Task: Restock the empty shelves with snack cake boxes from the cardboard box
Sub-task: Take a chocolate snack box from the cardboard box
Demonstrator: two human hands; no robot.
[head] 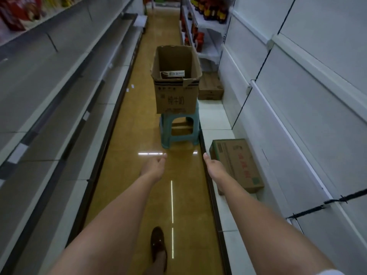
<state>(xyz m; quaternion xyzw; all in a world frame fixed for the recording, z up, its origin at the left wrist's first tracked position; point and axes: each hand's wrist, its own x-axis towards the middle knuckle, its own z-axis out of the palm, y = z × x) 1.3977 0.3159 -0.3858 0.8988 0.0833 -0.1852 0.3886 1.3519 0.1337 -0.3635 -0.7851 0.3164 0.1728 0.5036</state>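
Observation:
An open brown cardboard box (176, 96) stands on a teal plastic stool (179, 130) in the middle of the aisle ahead of me. Inside it lies one snack cake box (172, 74) near the front wall. Both my arms reach forward along the aisle, short of the stool. My left hand (155, 165) holds nothing, its fingers loosely curled. My right hand (213, 165) is also without anything in it, thumb pointing forward. Bare grey shelves (59, 80) run along the left side.
White shelves (297, 96) line the right side. A closed carton with red print (237, 163) and another brown carton (210, 88) sit on the right bottom shelf. Bottles (210, 10) fill far right shelves. My brown shoe (157, 243) is on the glossy yellow floor.

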